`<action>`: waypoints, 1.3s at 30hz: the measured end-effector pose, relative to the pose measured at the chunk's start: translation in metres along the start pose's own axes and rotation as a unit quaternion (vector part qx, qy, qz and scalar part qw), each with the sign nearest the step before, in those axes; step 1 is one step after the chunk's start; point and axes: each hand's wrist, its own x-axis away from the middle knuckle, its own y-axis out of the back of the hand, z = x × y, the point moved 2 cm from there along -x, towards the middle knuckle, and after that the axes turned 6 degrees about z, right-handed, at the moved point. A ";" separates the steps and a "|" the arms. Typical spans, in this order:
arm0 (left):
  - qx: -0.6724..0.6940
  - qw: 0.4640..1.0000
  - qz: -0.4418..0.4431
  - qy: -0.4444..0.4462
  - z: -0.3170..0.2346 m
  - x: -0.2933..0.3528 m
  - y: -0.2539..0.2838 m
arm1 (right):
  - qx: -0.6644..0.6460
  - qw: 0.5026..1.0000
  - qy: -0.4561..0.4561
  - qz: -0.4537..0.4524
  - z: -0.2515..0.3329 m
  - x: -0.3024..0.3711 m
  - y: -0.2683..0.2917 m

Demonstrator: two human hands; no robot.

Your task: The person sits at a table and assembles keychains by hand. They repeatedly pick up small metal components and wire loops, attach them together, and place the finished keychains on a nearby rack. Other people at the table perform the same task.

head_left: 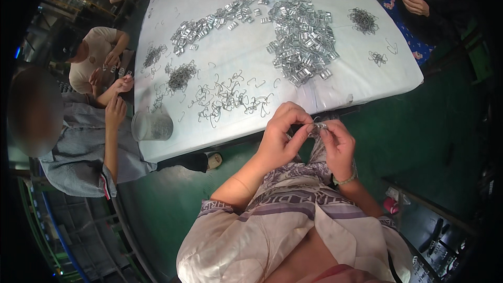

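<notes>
My two hands meet just off the table's near edge. With thumb and finger, my left hand (pixel 285 132) pinches a thin bent wire (pixel 316 120). A small shiny metal clip (pixel 320 126) sits in the fingertips of my right hand (pixel 338 148), touching the wire; the fingers partly hide both parts. Ahead of my hands, loose wire hooks (pixel 225 99) are scattered on the white-covered table (pixel 361 63). A large heap of silvery metal clips (pixel 301 42) lies in the middle, with an arm trailing to the left.
A clear plastic tub (pixel 152 126) stands at the table's left corner. Tangled wire piles lie at the left (pixel 181 76) and far right (pixel 363 21). Co-workers' hands hold small parts at the left (pixel 116 106) and far right (pixel 414 3). A metal frame (pixel 429 209) stands behind on the right.
</notes>
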 end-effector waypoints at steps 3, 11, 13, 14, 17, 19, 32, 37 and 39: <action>-0.070 0.997 -0.016 -0.014 -0.001 0.002 -0.003 | 0.001 1.000 0.008 -0.004 0.001 0.002 0.000; -0.019 0.998 -0.052 -0.022 0.004 0.008 -0.013 | 0.000 1.000 0.027 0.003 0.002 0.003 -0.003; -0.009 0.998 -0.056 -0.037 0.004 0.009 -0.014 | 0.004 1.000 0.023 0.005 0.004 0.002 -0.003; -0.012 0.997 -0.058 -0.049 0.004 0.009 -0.013 | 0.006 1.000 0.021 0.005 0.004 0.002 -0.003; 0.064 0.995 -0.064 -0.032 0.011 0.013 -0.018 | -0.020 0.999 -0.003 0.032 -0.001 0.004 -0.003; 0.104 0.992 -0.069 -0.020 0.015 0.017 -0.020 | -0.026 0.999 0.009 0.030 -0.002 0.004 -0.004; 0.114 0.993 -0.041 -0.006 0.014 0.027 -0.023 | 0.302 0.952 0.040 -0.035 -0.105 -0.104 0.017; 0.118 0.992 -0.028 0.012 0.016 0.029 -0.021 | 0.423 0.905 0.037 -0.006 -0.122 -0.131 0.011; 0.118 0.993 -0.033 0.006 0.018 0.029 -0.020 | 0.440 0.898 0.000 0.018 -0.128 -0.137 0.014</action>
